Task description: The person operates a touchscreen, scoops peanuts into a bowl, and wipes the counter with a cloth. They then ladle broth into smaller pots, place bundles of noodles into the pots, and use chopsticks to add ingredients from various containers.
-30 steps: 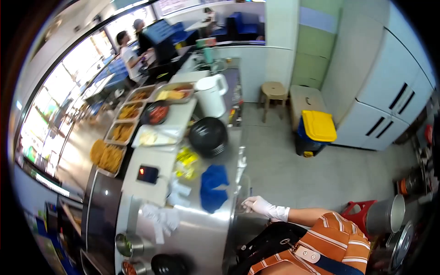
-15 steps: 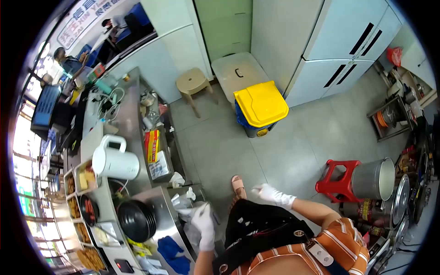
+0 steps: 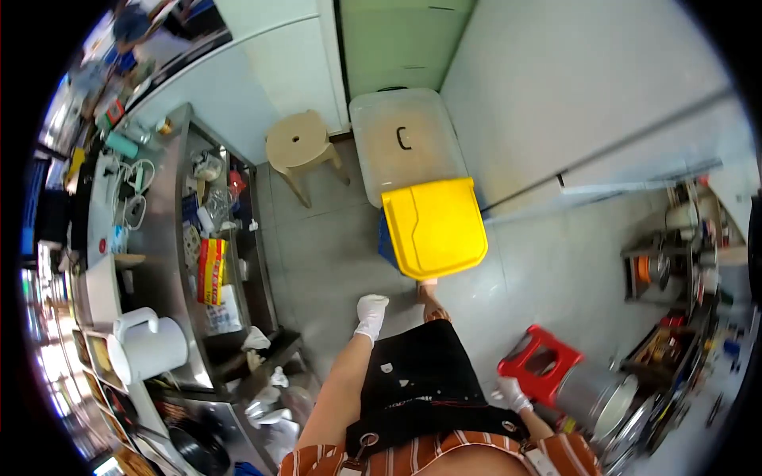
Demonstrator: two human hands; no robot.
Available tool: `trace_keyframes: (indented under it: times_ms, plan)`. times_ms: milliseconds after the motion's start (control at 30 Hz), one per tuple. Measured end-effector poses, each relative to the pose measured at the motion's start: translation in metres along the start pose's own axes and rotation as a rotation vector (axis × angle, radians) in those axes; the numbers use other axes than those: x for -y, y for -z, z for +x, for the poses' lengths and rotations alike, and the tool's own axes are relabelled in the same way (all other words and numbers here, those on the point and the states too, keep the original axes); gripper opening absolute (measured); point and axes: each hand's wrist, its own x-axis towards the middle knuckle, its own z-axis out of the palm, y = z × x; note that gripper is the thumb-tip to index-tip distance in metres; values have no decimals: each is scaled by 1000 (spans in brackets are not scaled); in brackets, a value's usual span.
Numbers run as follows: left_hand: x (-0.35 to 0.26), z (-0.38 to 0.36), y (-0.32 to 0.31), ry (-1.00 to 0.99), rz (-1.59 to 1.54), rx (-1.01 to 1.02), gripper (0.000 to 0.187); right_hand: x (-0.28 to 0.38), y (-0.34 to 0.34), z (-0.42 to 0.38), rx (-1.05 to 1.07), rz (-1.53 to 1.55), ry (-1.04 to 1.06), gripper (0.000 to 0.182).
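Note:
My left hand [image 3: 371, 315], in a white glove, reaches forward over the floor beside my black apron [image 3: 421, 365]. Its fingers are folded together, with nothing showing in them. Ahead of it and to the right stands a bin with a yellow lid [image 3: 436, 230], lid down; a gap lies between hand and bin. My right hand [image 3: 514, 393], also gloved in white, hangs low on the right beside the red stool [image 3: 541, 363]. Motion blurs its fingers. A metal bucket [image 3: 595, 397] is next to the stool.
A beige stool [image 3: 298, 141] and a large lidded container [image 3: 409, 147] stand beyond the bin. Steel counter shelving [image 3: 186, 238] runs along the left, bearing a white jug [image 3: 151, 345]. Pale cabinets [image 3: 571, 95] line the right. Low racks [image 3: 663, 270] hold kitchenware. A person [image 3: 133, 28] is at far left.
My body has turned and moved closer to the yellow-lidded bin. My left hand has left the plastic bags by the counter and moved forward; my right hand has dropped toward the red stool.

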Motion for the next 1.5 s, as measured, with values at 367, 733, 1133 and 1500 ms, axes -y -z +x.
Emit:
trace_keyframes:
  times_ms: [367,733,1133,1500]
  plan:
    - [-20,86,-192,756,-562,-34,18,123,229,99,-89,664,-52,29]
    - [-72,111,-63,623,-601,9,37,237,229,149,-1,231,30,31]
    - [-73,141,444,14,53,-766,44,710,11,63,376,116,587,32]
    - [-95,153,784,-3,443,-1645,39,1123,-56,-82,488,-152,1308,19]
